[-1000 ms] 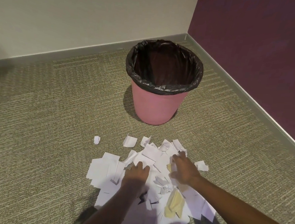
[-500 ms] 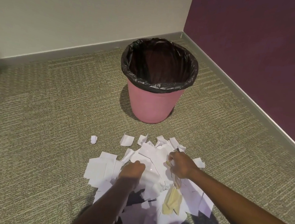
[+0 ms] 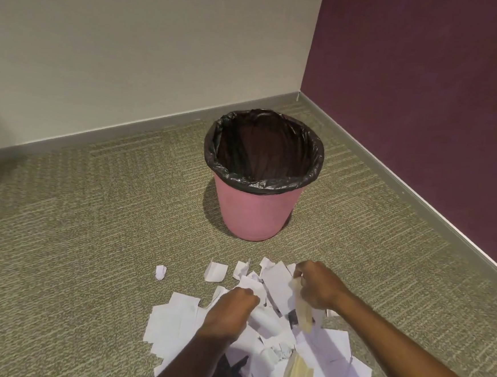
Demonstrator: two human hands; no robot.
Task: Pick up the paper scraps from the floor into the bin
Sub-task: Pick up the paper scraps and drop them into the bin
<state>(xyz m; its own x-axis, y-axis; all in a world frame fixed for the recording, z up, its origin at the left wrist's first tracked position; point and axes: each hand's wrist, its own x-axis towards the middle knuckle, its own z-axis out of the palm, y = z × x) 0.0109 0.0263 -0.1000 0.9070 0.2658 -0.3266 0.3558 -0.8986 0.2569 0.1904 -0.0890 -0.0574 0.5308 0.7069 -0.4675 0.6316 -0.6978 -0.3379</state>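
A pile of white and yellowish paper scraps (image 3: 171, 325) lies on the carpet in front of me. My left hand (image 3: 230, 310) is closed on a bunch of white scraps at the pile's middle. My right hand (image 3: 318, 286) is closed on white scraps and a yellowish strip that hangs below it. Both bunches are lifted slightly off the floor. The pink bin (image 3: 254, 215), lined with a black bag, stands upright just beyond the pile and looks empty inside.
A small crumpled scrap (image 3: 160, 272) lies alone left of the pile, and a folded piece (image 3: 215, 271) sits near it. A cream wall (image 3: 133, 45) and a purple wall (image 3: 428, 83) meet in the corner behind the bin.
Both hands went from pressing flat on the pile to closing on scraps and lifting them. The view has tilted up, so the bin now sits lower in frame.
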